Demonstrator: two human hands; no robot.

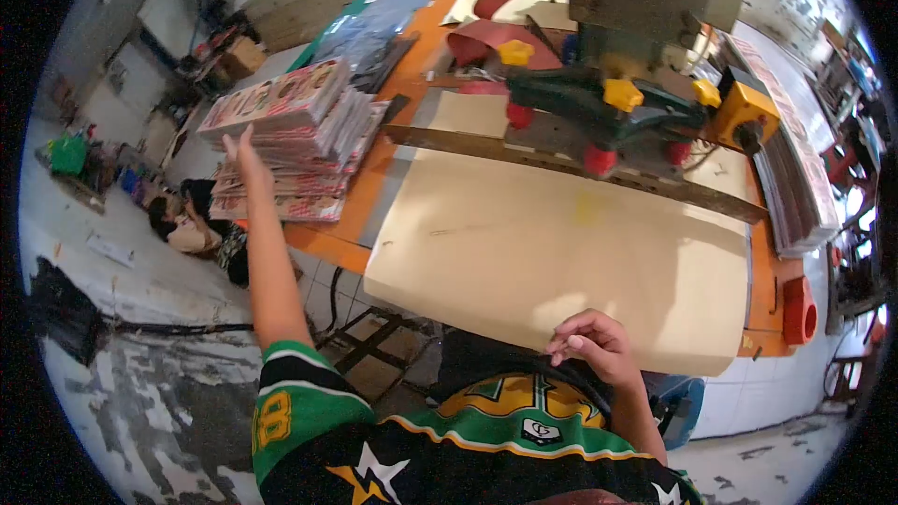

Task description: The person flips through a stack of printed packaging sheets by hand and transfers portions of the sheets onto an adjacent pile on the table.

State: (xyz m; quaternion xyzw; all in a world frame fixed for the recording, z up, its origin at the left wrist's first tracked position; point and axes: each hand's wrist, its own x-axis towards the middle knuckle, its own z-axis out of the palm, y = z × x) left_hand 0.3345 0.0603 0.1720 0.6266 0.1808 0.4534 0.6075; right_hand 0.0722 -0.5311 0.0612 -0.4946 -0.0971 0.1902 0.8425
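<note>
My left hand [242, 151] reaches out to the left, its fingers apart against the near edge of a tall stack of flat printed sleeves [281, 178]. The stack's upper block [281, 103] sits askew on looser, uneven layers. Close to my body, my right hand [596, 346] hovers by the front edge of a large cream sheet [552, 252]. Its fingers curl in toward the thumb, with nothing visible in them. Beyond the sheet stands a press machine with yellow knobs [622, 93] and red feet [600, 160].
A metal bar [571, 171] crosses the cream sheet below the press. On the right are another printed stack [795, 187], a yellow control box [745, 119] and a red tape ring [799, 310]. Clear plastic sheets [374, 23] lie behind the left stack. A person [192, 224] is low at left.
</note>
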